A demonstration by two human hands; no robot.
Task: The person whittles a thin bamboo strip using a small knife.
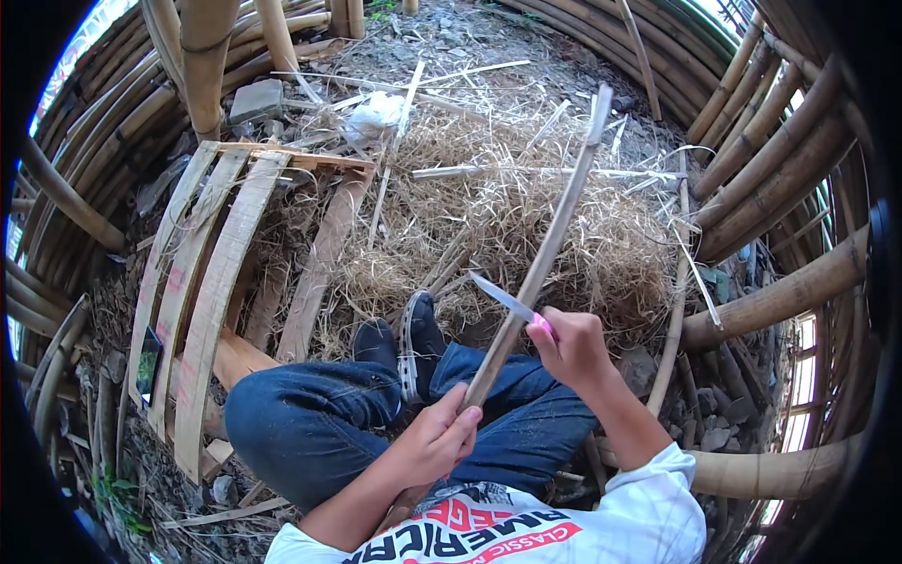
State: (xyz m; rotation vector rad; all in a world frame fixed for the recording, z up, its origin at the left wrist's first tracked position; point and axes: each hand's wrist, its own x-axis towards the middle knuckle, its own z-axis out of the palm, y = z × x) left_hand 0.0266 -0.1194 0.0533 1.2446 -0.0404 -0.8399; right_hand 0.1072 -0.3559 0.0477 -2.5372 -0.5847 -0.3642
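A long split bamboo strip (550,246) slants from my lap up toward the far right. My left hand (436,438) is closed round its lower part, close to my body. In my right hand (575,350) is a knife (503,297) with a pink handle, the fingers wrapped round that handle. The blade points to the upper left and crosses the strip a little above my left hand. Whether the edge bites into the bamboo, I cannot tell. The strip's lowest end is partly hidden by my left hand and forearm.
A slatted wooden pallet (225,246) stands to my left, with a phone (148,365) on it. Thin shavings (592,240) pile up ahead of my shoes (420,338). A white plastic bag (374,117) lies beyond. Bamboo poles (780,291) enclose the right side.
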